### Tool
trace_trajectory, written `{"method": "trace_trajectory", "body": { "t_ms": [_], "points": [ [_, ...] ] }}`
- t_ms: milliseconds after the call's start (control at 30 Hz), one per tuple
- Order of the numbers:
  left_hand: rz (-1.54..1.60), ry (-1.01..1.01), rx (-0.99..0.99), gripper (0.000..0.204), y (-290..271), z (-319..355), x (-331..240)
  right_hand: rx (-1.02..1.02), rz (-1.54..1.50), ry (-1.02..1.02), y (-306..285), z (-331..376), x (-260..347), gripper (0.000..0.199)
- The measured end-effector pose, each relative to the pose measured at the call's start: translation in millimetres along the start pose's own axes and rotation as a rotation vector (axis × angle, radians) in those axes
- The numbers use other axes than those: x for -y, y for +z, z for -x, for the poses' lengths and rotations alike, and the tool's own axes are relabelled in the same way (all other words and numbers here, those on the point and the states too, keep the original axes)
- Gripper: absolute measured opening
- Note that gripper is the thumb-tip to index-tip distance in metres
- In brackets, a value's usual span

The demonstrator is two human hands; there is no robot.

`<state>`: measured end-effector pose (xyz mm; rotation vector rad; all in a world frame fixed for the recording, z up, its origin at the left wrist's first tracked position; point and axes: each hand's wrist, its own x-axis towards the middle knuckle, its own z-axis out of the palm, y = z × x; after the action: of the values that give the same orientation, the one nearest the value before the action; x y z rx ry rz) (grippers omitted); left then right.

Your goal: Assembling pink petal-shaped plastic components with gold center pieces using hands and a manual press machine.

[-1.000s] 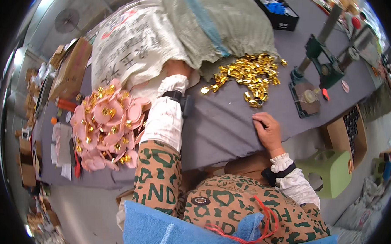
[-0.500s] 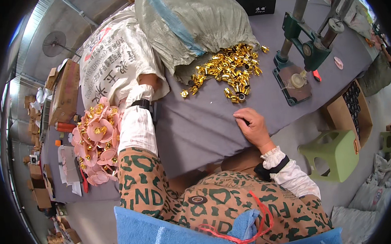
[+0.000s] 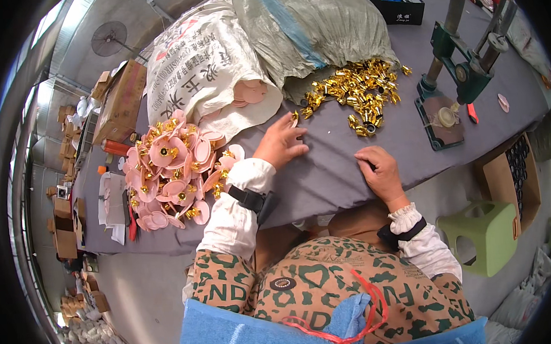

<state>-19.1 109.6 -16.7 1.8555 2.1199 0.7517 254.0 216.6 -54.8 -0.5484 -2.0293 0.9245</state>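
The left hand (image 3: 280, 142) is over the grey-covered bench (image 3: 313, 192), its grip wide; a loose gold fitting (image 3: 295, 117) is at its fingertips, though I cannot tell whether they touch. Just beyond, pink discs (image 3: 247, 93) show in the mouth of a white sack (image 3: 191, 65). The right hand (image 3: 381, 172) is at the bench's near side, its grip narrow, fingers curled; I cannot tell whether it holds anything. Farther back, a gold heap (image 3: 364, 97) lies before a grey-green sack (image 3: 318, 28). Left, pink-and-gold pieces (image 3: 164, 153) are piled; right stands a green press (image 3: 471, 85).
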Motion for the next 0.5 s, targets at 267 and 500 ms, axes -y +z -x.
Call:
{"method": "trace_trajectory", "body": {
  "t_ms": [267, 500],
  "points": [
    [-0.27, -0.649, -0.382, 0.057, -36, -77, 121, -0.027, 0.048, 0.036, -5, 3, 1, 0.011],
    [-1.015, -0.549, 0.511, 0.032, -24, -36, 278, 0.025, -0.028, 0.013, 11, -5, 15, 0.008]
  ]
}}
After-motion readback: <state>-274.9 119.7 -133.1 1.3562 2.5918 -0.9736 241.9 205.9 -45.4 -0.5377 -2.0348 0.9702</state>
